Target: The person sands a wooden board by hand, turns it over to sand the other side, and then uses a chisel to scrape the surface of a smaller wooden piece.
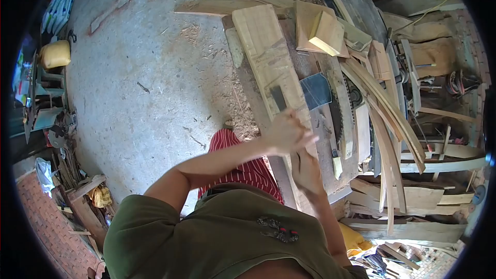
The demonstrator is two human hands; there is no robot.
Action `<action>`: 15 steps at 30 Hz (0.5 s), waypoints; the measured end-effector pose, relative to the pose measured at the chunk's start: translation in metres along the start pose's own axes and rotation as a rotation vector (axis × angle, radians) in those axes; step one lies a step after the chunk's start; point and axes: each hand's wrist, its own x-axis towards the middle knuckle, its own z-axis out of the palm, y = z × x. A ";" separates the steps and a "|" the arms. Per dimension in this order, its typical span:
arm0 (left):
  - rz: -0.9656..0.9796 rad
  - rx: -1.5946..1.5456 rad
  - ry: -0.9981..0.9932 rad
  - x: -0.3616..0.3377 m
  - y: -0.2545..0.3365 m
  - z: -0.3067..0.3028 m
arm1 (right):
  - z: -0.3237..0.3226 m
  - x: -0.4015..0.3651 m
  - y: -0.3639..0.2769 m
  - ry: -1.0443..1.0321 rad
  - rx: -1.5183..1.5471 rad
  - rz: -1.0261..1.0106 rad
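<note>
You are closing your left hand (287, 132) around the near end of a dark flat piece (278, 97), which is lying on the long plank (266, 51) on the workbench (253, 95). Your right hand (307, 171) is resting just beside it at the bench edge. I cannot tell whether its fingers are curled or flat.

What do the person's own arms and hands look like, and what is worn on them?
Both arms are bare below a short-sleeved olive-green shirt. The left hand and the right hand have no gloves, and no watch or bracelet shows at either wrist.
</note>
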 end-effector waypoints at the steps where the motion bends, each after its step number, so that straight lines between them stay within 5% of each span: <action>1: -0.013 0.024 0.063 0.006 -0.009 -0.004 | 0.002 0.012 -0.003 0.022 0.031 -0.018; 3: -0.013 0.193 -0.192 0.030 -0.032 -0.042 | 0.007 0.047 -0.015 0.088 0.053 -0.071; 7: -0.018 0.146 -0.057 0.038 -0.053 -0.040 | 0.014 0.070 -0.011 0.169 -0.008 -0.194; 9: -0.062 0.316 -0.229 0.021 -0.025 -0.022 | 0.012 0.039 0.007 0.121 0.023 -0.175; 13: -0.041 0.067 -0.035 -0.030 0.034 0.030 | 0.011 -0.041 0.045 -0.047 -0.010 -0.060; 15: -0.070 -0.010 -0.225 -0.035 0.050 0.025 | 0.006 -0.059 0.041 -0.074 -0.039 0.017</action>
